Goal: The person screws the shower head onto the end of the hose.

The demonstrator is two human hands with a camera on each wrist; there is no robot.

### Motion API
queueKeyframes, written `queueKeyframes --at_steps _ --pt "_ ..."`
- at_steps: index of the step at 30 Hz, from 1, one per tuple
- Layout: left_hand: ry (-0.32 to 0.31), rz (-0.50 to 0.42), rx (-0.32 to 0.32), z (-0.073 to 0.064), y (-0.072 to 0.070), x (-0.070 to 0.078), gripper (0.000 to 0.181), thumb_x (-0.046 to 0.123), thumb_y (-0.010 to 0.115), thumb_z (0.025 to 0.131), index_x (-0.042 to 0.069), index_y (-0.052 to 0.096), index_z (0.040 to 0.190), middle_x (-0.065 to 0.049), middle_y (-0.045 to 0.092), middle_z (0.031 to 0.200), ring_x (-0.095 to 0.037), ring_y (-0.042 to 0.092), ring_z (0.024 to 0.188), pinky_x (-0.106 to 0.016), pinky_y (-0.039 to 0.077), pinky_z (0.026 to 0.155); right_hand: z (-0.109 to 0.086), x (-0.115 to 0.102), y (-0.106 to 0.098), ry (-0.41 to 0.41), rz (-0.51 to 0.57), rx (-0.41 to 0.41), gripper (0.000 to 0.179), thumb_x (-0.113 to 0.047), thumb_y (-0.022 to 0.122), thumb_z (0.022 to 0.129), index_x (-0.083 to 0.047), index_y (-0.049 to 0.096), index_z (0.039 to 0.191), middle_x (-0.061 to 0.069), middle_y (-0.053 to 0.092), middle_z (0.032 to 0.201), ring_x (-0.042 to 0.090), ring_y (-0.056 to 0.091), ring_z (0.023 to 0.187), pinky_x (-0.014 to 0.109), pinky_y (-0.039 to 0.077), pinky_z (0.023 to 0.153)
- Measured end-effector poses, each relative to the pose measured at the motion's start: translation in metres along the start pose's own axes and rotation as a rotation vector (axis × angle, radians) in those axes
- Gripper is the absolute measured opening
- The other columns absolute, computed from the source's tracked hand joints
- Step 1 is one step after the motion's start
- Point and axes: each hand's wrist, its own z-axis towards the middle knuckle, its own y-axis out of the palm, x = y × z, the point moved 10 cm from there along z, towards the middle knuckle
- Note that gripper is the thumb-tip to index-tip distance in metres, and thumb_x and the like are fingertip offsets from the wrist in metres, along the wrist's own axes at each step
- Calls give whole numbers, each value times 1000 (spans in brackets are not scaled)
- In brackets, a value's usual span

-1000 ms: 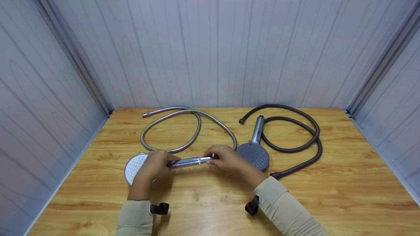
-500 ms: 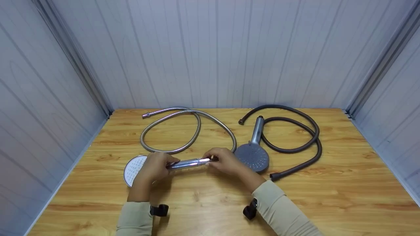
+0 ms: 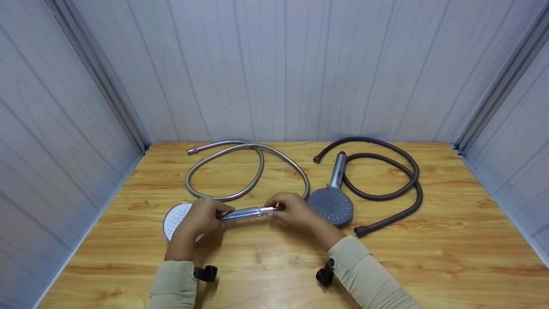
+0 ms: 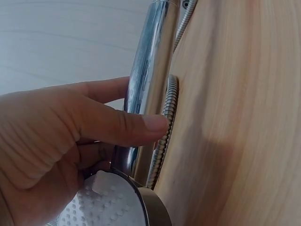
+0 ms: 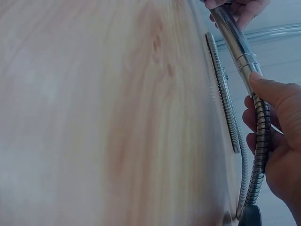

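Observation:
My left hand point(image 3: 200, 217) grips the handle of a chrome hand shower point(image 3: 245, 213) near its head. In the left wrist view the thumb lies across the shiny handle, above the white spray face point(image 4: 110, 200). My right hand point(image 3: 295, 209) pinches the end of a chrome shower hose point(image 5: 257, 169), with its end fitting lined up at the handle's tail. Thumb and fingers sit right at this joint in the right wrist view. From there the hose loops back across the table.
Beside my right hand lies a grey hand shower point(image 3: 330, 207), handle pointing away. A dark grey hose point(image 3: 386, 197) curls to its right. The chrome hose's other end point(image 3: 192, 150) rests at the back left. Panelled walls point(image 3: 274, 68) enclose the wooden table point(image 3: 450, 249).
Both hands keep their hold on the hand shower and hose end, almost in place. The right wrist has dropped slightly and shifted a little to the left.

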Motion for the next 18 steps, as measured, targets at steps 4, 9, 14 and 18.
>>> queueKeyframes --at_steps 4,9,14,18 --pt "17 14 6 3 -3 -1 43 -12 75 69 14 79 103 5 70 84 -16 53 71 -32 46 66 1 2 1 9 16 5 21 0 71 84 -4 73 104 5 68 96 16 61 84 29 51 76" --pt "16 36 3 7 -5 -5 41 -11 76 69 14 79 102 3 71 86 -15 54 72 -34 49 68 3 4 4 -30 14 36 24 2 72 83 -3 73 106 7 67 95 16 61 82 28 51 74" --pt "4 81 2 8 -7 -11 44 -14 75 69 15 79 102 2 72 90 -15 57 77 -37 52 76 5 3 4 -64 2 84 21 1 74 82 -4 75 102 7 64 91 16 58 78 25 48 69" --pt "6 107 -2 8 -7 -13 42 -12 77 70 15 79 102 1 72 91 -16 59 80 -40 52 80 7 4 7 -57 7 93 18 0 74 82 -4 75 99 7 64 88 16 58 76 25 47 68"
